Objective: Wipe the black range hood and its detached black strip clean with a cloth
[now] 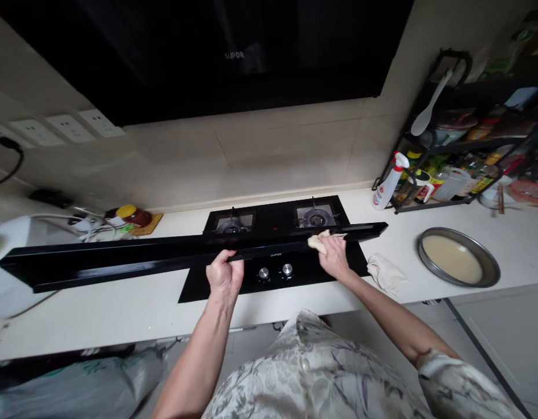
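Observation:
A long black trough-shaped panel [133,256] is held level above the gas stove [220,285], reaching past it on both sides. My left hand [225,272] grips its near edge around the middle, the thumb on top and the other fingers folded under. Toward the panel's right part, my right hand [335,256] is closed around a cream cloth [317,241] pressed against the panel. A second pale cloth [386,272] lies crumpled on the counter, just right of the stove.
On the right stand a round metal pan [454,256] of cloudy liquid, a spray bottle [388,183] and a loaded black rack [447,148]. A black range hood [234,75] overhangs the stove. At left are a yellow-lidded jar [133,215] and a white appliance [15,233].

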Motion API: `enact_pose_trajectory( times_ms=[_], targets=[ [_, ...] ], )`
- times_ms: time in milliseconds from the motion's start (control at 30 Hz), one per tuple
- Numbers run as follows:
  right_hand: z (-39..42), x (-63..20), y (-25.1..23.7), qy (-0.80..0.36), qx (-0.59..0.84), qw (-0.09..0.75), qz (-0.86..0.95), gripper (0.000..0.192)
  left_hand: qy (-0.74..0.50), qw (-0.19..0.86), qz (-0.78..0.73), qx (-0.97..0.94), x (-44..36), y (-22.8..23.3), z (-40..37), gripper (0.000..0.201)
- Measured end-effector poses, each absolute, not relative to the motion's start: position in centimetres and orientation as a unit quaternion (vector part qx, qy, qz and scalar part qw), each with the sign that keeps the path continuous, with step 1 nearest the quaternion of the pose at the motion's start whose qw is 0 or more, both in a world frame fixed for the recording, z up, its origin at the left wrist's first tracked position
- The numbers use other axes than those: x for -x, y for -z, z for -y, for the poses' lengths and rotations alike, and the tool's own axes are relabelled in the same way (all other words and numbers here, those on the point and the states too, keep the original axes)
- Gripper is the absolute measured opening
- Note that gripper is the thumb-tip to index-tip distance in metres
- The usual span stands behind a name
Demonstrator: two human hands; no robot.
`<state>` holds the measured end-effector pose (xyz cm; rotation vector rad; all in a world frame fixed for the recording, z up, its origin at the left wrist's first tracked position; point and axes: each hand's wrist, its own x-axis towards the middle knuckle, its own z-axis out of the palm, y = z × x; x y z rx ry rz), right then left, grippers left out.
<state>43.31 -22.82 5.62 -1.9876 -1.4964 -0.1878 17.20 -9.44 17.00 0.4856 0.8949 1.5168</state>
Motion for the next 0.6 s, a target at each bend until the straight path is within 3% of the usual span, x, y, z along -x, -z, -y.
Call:
enact_pose_trajectory(
  times_ms=[167,300,433,600],
  targets=[
    [19.4,-32.9,-11.9,0.064,0.620,0.352,0.698,0.049,-0.643,0.603,-0.426,-0.204,-17.5,-16.8,9.9,0.027],
    [17.5,-29.4,-15.0,0.028,0.540,0.370,0.756,0.061,-0.613,0.632,-0.428,-0.204,-17.2,-16.5,9.6,0.019],
    [18.0,-32.6,-13.9,0.002,0.558,0.363,0.746,0.057,-0.612,0.676,-0.336,-0.234,-16.8,-17.0,9.3,0.014],
    [21.4,-42.1,-9.0,-0.031,0.709,0.277,0.648,0.056,-0.632,0.649,-0.350,-0.238,-16.2,-16.7,9.0,0.017]
  ],
)
